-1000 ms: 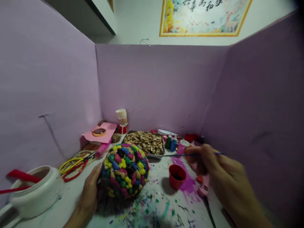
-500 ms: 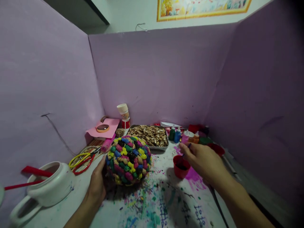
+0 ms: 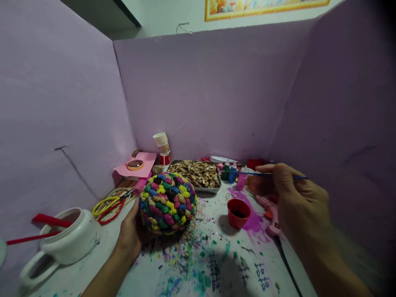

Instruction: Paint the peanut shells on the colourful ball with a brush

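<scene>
Cupping the multicoloured ball on the counter from its left, the left hand has its grip clamped there, fingertips hidden. Rightward, a paint-flecked gap separates the ball from the rim of the red cup. Farther right, the raised right hand pinches a level blue brush in its grip, the purple wall rising beyond.

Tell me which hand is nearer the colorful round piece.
Left. The left hand touches the colorful round piece at its left side; the right hand, holding a blue brush, is away to the right.
</scene>
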`<state>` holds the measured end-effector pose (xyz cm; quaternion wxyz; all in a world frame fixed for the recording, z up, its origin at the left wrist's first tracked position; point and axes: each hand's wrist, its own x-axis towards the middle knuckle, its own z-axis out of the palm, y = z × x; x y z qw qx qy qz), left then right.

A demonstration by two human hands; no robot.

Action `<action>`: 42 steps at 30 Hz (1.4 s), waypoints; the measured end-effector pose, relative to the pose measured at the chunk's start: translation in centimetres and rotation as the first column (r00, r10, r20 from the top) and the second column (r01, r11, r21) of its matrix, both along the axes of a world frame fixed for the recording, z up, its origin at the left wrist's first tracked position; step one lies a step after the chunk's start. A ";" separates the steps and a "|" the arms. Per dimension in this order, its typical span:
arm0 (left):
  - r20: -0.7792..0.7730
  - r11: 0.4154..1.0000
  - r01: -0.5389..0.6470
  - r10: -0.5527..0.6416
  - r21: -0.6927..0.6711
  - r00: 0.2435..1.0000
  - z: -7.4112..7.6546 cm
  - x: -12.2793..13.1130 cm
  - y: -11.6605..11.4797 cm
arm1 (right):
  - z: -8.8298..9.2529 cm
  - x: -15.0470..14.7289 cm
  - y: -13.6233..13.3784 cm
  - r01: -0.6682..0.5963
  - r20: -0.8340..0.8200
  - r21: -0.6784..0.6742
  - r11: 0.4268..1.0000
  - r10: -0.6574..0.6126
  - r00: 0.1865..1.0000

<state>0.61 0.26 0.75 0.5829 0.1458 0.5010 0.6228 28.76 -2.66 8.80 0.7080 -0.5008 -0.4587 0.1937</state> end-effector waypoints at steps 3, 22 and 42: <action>0.014 1.000 -0.019 0.018 0.015 1.000 -0.2 -0.1 0.1 | -1.4 -2.0 0.6 -0.229 -0.126 0.071 0.971 0.237 0.963; 0.053 0.998 0.044 -0.046 0.043 0.998 0.2 -0.1 -0.8 | -9.6 -6.3 2.9 -0.530 -0.250 -0.120 0.840 0.491 0.834; -0.337 0.990 0.124 -0.094 0.067 0.937 -0.4 -1.2 -1.2 | -11.2 -6.6 2.9 -0.548 -0.080 -0.123 0.827 0.542 0.836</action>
